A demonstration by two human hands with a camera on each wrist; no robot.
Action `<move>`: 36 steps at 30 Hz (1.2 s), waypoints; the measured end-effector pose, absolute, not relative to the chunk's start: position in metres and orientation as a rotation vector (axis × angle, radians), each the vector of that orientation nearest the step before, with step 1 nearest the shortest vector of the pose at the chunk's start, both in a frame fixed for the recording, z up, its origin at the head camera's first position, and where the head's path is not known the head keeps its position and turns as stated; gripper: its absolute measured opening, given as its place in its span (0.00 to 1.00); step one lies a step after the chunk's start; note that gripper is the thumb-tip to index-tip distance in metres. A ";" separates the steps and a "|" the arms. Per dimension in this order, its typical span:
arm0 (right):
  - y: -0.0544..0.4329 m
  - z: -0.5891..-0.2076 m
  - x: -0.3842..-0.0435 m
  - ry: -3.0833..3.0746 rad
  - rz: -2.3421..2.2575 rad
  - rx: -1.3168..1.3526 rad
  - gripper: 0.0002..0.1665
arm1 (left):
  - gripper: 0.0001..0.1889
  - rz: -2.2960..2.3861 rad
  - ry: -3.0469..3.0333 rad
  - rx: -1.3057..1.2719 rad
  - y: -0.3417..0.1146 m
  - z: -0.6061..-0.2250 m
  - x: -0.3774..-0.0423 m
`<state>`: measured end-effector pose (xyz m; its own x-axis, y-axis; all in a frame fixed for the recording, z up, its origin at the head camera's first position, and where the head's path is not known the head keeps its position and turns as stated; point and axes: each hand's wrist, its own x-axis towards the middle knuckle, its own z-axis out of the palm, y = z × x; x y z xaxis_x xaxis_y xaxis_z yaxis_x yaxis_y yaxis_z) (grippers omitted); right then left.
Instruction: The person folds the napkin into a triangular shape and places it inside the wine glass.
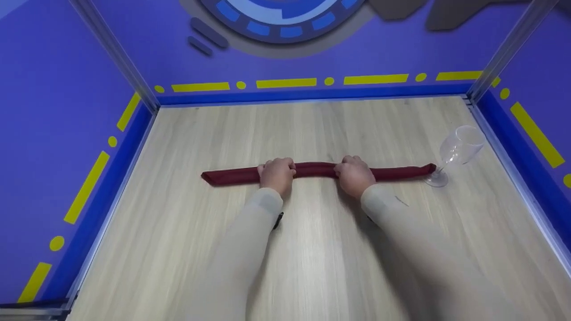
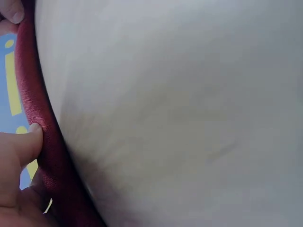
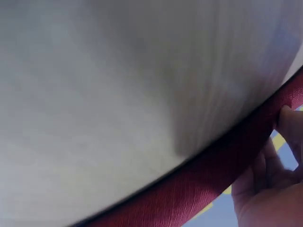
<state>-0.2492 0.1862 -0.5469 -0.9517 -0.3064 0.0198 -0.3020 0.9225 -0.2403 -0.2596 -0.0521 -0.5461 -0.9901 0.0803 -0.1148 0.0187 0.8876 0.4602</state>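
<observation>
A dark red cloth point(image 1: 314, 170), rolled into a long narrow strip, lies crosswise on the table. My left hand point(image 1: 277, 174) grips it left of its middle; the left wrist view shows the thumb point(image 2: 35, 135) on one side of the roll and fingers behind it. On the other side of the middle, my right hand point(image 1: 355, 176) holds the roll, its thumb point(image 3: 286, 118) pressed against the fabric in the right wrist view. Both ends of the strip stick out past the hands, the left one cut off at a slant.
A clear stemmed wine glass point(image 1: 461, 145) stands at the right, its foot point(image 1: 437, 179) right at the roll's right end. Blue panels point(image 1: 312, 67) with yellow marks enclose the light wood table point(image 1: 308, 133) at the back and sides, joined by metal corner posts point(image 1: 118, 53).
</observation>
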 end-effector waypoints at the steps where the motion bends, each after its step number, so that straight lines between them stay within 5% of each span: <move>1: 0.187 -0.547 -0.249 3.051 -0.370 -0.499 0.11 | 0.06 0.668 2.937 0.107 -0.053 -0.546 -0.259; 7: 0.191 -0.546 -0.249 2.981 -0.372 -0.520 0.17 | 0.13 0.460 2.932 0.240 -0.058 -0.541 -0.254; 18: 0.191 -0.544 -0.253 3.028 -0.309 -0.580 0.09 | 0.12 0.425 2.946 0.374 -0.064 -0.539 -0.258; 29: 0.195 -0.541 -0.261 2.836 -0.525 -0.353 0.13 | 0.15 0.654 2.771 0.137 -0.070 -0.540 -0.264; 36: 0.193 -0.538 -0.260 2.956 -0.415 -0.402 0.10 | 0.05 0.670 2.881 0.078 -0.063 -0.544 -0.265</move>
<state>-0.2597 0.1929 -0.5384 -0.9562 -0.2785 -0.0898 -0.2430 0.9267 -0.2866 -0.2645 -0.0626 -0.5438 -0.9820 0.0917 -0.1649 0.0096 0.8969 0.4420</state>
